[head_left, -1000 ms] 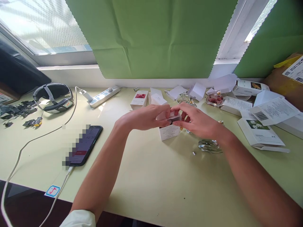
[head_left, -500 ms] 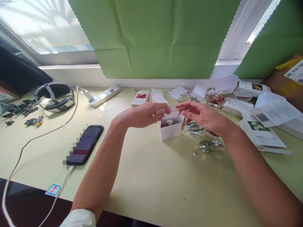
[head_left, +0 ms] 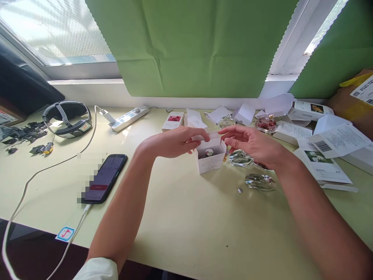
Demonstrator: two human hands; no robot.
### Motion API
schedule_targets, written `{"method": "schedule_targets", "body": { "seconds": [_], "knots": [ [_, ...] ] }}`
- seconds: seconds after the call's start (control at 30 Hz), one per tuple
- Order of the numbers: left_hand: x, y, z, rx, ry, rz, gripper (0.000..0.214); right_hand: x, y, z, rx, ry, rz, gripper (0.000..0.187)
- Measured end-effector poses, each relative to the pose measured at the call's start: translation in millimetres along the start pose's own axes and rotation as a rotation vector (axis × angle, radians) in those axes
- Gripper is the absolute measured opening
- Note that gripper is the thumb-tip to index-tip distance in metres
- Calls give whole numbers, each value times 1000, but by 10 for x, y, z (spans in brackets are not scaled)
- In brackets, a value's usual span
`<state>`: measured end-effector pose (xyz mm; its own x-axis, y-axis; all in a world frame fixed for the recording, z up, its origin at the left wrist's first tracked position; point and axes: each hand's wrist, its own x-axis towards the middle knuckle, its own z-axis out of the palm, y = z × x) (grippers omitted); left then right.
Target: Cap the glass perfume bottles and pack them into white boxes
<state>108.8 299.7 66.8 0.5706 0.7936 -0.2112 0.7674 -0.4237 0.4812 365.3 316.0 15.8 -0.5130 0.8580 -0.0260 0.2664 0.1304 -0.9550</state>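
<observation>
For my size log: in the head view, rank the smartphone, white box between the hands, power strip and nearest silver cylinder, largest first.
Smartphone and white box: too alike to rank
Power strip
Nearest silver cylinder

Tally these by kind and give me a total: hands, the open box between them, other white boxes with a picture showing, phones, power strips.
Bare hands: 2, left hand and right hand
Open white cardboard box: 1
Other white cardboard boxes: 3, red-picture box, orange-picture box, white-picture box
Dark rectangular phone: 1
White plastic power strip: 1
Total: 8
</observation>
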Motion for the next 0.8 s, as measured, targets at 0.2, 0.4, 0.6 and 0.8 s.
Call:
{"method": "schedule_targets", "body": {
  "seconds": [0.2,0.4,0.6,0.8],
  "knots": [
    [-80,-68,-54,-45,-69,10,43,29,40,19,35,11,21,33],
    [-55,-60,-56,-26,-64,-16,43,24,35,35,8,28,22,36],
    [25,16,-3,75,15,-36,33,8,3,17,-11,62,29,38],
    [-59,-36,-53,-46,-73,-27,40,11,-22,72,-41,59,11,37]
  ]
}}
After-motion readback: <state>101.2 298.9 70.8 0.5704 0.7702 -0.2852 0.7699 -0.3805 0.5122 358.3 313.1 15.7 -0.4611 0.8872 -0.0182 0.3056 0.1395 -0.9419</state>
